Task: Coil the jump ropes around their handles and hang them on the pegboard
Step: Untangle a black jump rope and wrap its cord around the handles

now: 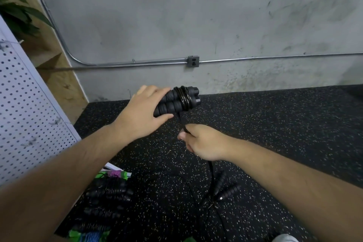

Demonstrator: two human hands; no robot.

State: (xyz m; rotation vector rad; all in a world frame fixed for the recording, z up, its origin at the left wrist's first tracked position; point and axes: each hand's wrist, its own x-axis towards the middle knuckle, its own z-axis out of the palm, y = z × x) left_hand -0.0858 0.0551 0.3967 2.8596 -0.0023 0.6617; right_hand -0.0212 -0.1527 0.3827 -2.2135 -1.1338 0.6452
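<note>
the left hand (141,112) grips a pair of black ribbed handles (172,104), held side by side near the centre of the view with the cap ends pointing to 3 o'clock. its fingers curl over the top of the pair and the thumb presses from beneath. several turns of black rope (184,98) are wound round both handles near the caps. from the coil the rope drops toward 6 o'clock into the right hand (204,141), whose fingers are curled tightly round it. below that hand the rope continues down to the speckled rubber floor (284,133). a second pair of black handles (225,188) lies on the floor at 6 o'clock of the right hand, with loose rope around it. a heap of jump ropes (108,198), black, green and purple, lies at 7 o'clock of the view. the white pegboard (25,104) stands at 9 o'clock and carries wire hooks (57,122). on the grey wall (176,15) at 12 o'clock, a metal conduit (137,63) runs to an outlet box (193,61).
</note>
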